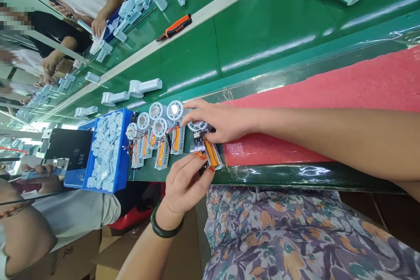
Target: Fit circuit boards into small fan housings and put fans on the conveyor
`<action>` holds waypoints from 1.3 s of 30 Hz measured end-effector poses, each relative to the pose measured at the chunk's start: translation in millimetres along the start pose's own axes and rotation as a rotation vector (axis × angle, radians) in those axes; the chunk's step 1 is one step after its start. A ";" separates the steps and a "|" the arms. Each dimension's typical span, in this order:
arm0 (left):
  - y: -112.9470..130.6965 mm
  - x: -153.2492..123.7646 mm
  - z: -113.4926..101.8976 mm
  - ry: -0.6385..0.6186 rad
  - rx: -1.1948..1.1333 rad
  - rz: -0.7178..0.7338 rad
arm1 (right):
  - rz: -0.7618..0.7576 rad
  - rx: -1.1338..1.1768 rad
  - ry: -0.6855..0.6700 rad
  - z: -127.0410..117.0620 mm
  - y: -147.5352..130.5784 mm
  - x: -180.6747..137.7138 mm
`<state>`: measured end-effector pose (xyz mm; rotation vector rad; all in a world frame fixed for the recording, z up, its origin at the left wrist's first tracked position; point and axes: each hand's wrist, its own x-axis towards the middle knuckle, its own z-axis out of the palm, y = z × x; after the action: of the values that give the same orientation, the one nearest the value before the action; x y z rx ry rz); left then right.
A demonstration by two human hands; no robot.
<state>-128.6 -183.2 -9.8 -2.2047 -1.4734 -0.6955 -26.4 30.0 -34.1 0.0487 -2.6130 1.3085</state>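
A light-blue handheld fan point(215, 159) lies with its handle uncovered, showing an orange battery and a small dark circuit board point(198, 137). My right hand point(219, 120) reaches across its round head, fingers on the far side and thumb near the board. At the handle's lower left, my left hand point(188, 179), with a dark bangle at the wrist, has thumb and fingers closed in on the fan; a dark part between the fingertips is mostly hidden. Several similar uncovered fans point(160, 153) with red wires stand close together to the left.
A blue bin point(121, 153) of small pale parts stands at the left. A red mat point(328, 83) covers the bench on the right. Orange-handled pliers point(177, 26) lie on the far ledge. Fan bodies point(146, 86) rest on the green belt point(249, 43). Co-workers sit opposite and left.
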 end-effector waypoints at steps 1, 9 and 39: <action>1.9 -4.6 4.0 0.062 -0.022 -0.073 | -0.001 0.009 -0.006 -0.7 -0.4 0.0; 14.9 -14.8 30.8 0.329 -0.078 -0.337 | -0.008 0.025 0.023 2.1 -0.8 0.3; 27.8 -5.2 29.6 0.071 -0.182 -0.251 | -0.030 0.085 -0.007 -3.7 14.8 -11.6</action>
<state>-99.0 -180.1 -37.9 -2.1179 -1.7283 -1.0152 -16.3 41.1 -46.0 0.1062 -2.5512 1.4114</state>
